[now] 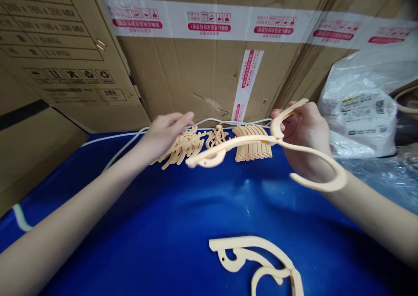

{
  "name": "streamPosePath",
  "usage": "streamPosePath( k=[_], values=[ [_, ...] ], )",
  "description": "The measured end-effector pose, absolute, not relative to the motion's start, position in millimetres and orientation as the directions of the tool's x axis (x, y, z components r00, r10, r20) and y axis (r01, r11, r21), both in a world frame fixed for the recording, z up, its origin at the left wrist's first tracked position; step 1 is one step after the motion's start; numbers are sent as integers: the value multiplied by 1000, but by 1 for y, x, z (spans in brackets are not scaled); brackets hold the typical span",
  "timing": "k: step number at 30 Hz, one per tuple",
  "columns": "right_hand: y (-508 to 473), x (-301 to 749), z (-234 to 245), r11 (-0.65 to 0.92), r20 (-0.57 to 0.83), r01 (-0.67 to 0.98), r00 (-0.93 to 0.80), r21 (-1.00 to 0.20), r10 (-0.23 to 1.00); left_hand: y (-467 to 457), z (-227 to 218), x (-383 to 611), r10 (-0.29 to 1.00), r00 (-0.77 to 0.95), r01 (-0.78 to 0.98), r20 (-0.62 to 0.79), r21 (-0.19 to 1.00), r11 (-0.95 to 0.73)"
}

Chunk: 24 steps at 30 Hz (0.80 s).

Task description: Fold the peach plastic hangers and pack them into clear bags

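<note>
My right hand is closed around a cream plastic hanger piece, a long curved arm with a hook end that reaches left over the blue table. My left hand hovers with its fingers stretched out flat over a fanned pile of small cream plastic pieces at the far side of the table. It holds nothing. A second row of the same pieces stands behind the held hanger. Another cream hanger part lies flat near the front edge.
Taped cardboard boxes wall off the back and left. A clear plastic bag with a label sits at the right. A white cable runs along the table's far edge.
</note>
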State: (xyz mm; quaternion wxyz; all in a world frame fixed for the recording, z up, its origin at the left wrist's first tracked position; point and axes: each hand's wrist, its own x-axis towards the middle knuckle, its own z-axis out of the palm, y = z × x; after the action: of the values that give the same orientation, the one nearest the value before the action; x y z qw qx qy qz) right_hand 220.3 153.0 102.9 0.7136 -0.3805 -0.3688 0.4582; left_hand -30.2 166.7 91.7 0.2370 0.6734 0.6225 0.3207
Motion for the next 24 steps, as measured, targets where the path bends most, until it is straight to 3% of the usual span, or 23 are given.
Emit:
streamPosePath(
  k=[2,4,9,12,17,21,24],
  values=[
    [154,223,100,420,331,-324,294,-848,897,153,97,-13,978,183,551,-103,834,-15],
    [157,226,97,544,479,-243,280,-803,832,143,97,-2,923,319,491,-214,871,32],
    [166,236,94,698,695,20,122,-716,709,137,94,-1,890,381,273,-252,950,152],
    [168,243,96,694,707,251,-48,-675,705,139,93,-3,898,367,90,-243,970,225],
    [164,247,96,691,633,569,-346,-446,693,140,94,0,900,321,43,-293,954,295],
    [155,238,86,574,499,815,-466,-80,731,138,92,3,900,305,7,-312,945,326],
    [149,229,77,475,412,864,-499,169,762,135,84,7,843,378,-163,-383,869,468]
  ],
)
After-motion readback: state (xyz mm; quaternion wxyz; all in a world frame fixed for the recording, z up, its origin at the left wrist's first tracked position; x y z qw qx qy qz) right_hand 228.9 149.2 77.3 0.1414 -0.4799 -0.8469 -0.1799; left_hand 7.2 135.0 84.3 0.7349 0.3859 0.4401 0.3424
